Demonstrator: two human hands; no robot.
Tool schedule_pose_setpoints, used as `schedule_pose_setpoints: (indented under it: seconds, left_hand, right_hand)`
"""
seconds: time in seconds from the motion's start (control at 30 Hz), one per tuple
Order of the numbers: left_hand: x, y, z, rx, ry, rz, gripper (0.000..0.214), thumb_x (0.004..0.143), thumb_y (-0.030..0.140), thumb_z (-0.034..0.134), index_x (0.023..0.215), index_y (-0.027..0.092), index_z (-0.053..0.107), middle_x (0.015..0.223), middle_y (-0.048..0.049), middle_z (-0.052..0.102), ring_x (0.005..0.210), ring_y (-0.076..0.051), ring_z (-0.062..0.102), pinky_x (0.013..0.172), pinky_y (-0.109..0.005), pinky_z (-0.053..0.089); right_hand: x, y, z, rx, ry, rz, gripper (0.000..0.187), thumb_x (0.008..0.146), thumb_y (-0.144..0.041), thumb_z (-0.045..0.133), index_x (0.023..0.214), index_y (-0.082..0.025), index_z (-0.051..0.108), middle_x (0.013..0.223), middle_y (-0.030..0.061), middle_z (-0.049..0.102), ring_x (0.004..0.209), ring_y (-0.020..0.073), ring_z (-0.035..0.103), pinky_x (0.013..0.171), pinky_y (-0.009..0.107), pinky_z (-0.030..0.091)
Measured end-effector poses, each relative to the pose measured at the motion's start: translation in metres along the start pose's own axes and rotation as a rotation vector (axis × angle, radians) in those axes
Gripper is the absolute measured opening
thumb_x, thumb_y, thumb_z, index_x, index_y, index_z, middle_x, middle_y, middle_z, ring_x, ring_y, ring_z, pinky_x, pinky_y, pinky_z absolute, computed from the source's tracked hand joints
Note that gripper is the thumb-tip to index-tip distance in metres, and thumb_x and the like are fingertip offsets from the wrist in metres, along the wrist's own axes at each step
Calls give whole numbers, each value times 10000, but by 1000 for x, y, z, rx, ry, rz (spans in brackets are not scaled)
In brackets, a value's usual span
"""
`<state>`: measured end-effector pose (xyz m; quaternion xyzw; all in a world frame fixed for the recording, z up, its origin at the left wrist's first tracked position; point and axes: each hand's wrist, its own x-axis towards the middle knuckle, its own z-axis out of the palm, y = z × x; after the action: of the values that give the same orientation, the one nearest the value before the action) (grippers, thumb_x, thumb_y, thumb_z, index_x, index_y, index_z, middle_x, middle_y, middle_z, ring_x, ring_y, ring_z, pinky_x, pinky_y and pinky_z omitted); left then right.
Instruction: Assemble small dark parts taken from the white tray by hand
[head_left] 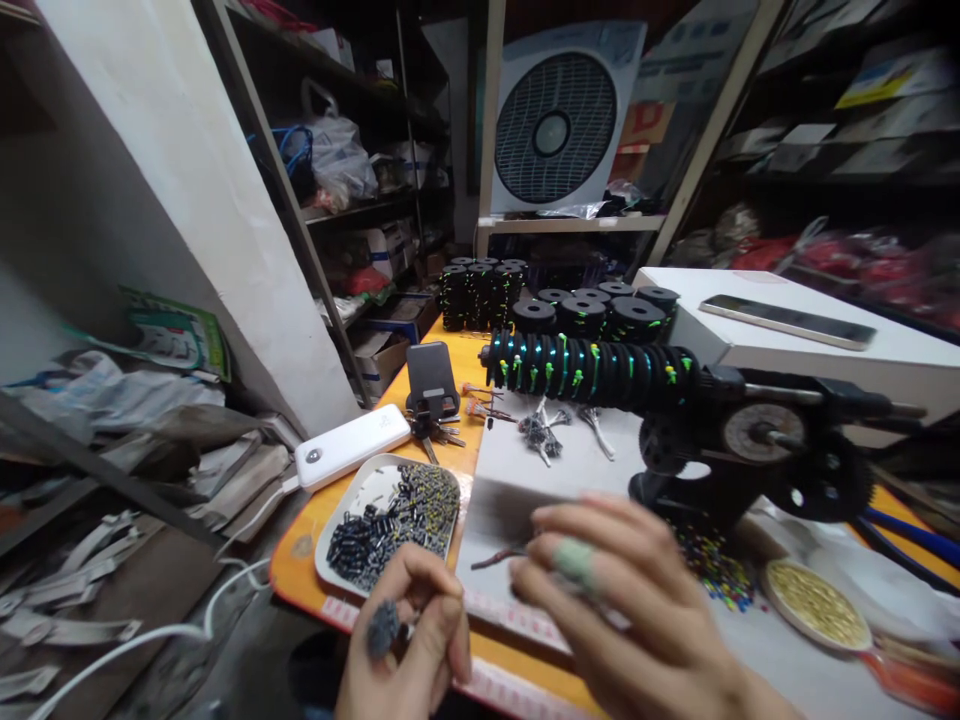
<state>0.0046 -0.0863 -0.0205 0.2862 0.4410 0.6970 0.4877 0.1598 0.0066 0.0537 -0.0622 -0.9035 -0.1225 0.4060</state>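
Note:
My left hand (420,640) is closed near the table's front edge, with a small dark grey bundle (382,628) sticking out between its fingers. Its thumb and index fingertip press together; anything tiny between them is too small to make out. My right hand (630,600), blurred, hovers over the grey-white work surface (495,500) with green tape round one finger. What lies under its fingers is hidden. Just left of it is a thin dark strand (496,558). A white tray (324,560) of small black, grey and yellowish pieces stands beyond my left hand.
A black spool-lined shaft (585,368) on a geared machine juts across the back. Behind stand several black spools (534,316). Grey thread bundles (541,436), a phone stand (432,378), a white power bank (352,446), coloured beads (716,570) and a dish of golden bits (817,605) lie around.

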Motion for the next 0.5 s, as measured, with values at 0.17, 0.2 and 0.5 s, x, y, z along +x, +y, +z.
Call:
schedule_pose_setpoints:
  seconds: [0.17,0.2,0.5]
  left_hand:
    - [1,7,-3,68,17,-17,452,836,529,714,1136,194,670,582,9,569,443,-27,330,453,-151,223]
    - [0,10,-2,95,32,30,405,827,518,724,1099,218,712,643,-9,598,462,-30,362,457,-149,258]
    - [11,11,20,59,148,333,246,683,535,833,806,323,804,1029,-33,651,634,-64,561,540,-143,412]
  right_hand:
    - [20,2,-11,102,25,192,221,852,-44,607,1019,-179,659,981,92,624,1042,217,532,941,383,455]
    - [21,1,-9,189,3,254,215,866,-39,588,1018,-179,649,977,88,603,1001,201,528,870,349,476]
    - [14,-22,11,583,-80,619,111,933,-171,565,950,-244,647,882,13,637,872,161,603,731,255,489]
